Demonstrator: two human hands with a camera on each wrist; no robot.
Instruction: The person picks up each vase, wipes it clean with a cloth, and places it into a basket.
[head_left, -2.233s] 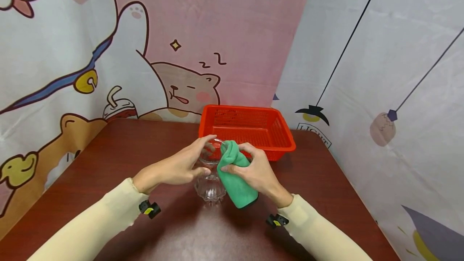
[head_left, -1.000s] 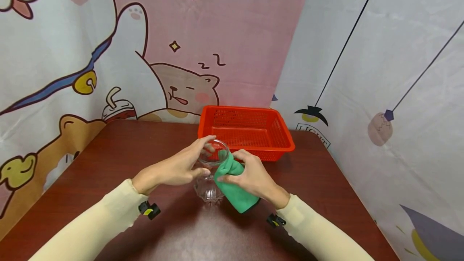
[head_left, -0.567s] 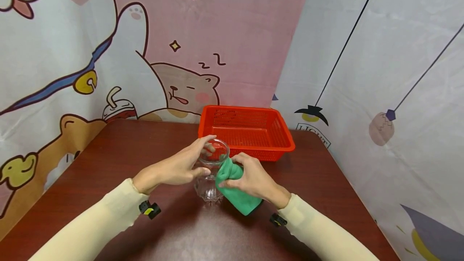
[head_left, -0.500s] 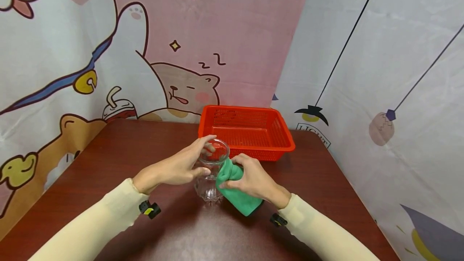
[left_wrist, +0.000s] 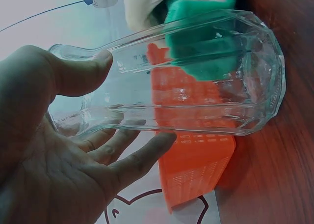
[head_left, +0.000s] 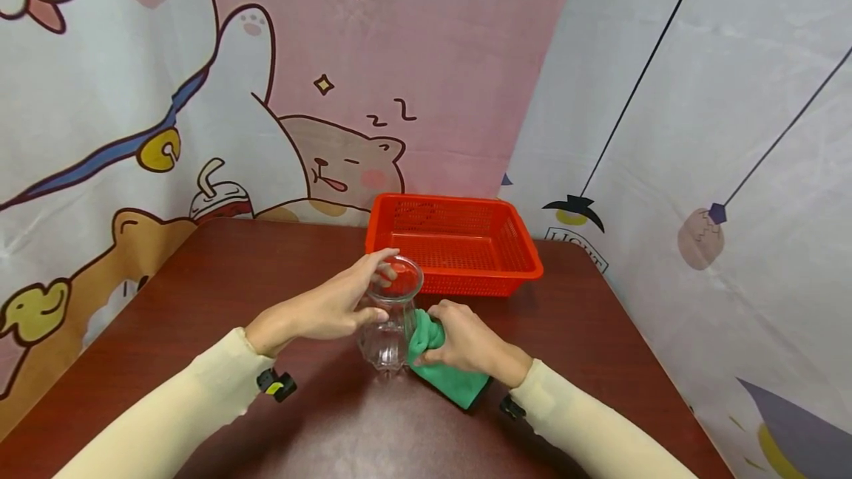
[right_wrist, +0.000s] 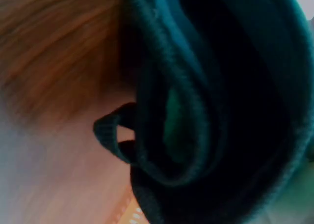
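A clear glass vase with ribbed sides and a round flared rim stands upright on the table. My left hand grips it near the neck, thumb on the near side and fingers behind. Against the vase's right side, my right hand holds a bunched green cloth. Through the glass, the left wrist view shows the cloth by the lower half of the vase. Close, dark cloth folds with a small loop fill much of the right wrist view.
Behind the hands, a red perforated plastic basket sits on the dark reddish-brown table. Curtains printed with cartoon animals hang at the back and sides.
My right hand has brought the cloth down from the vase's rim along its right side to the lower body. The left hand keeps its grip, and the vase stays in place.
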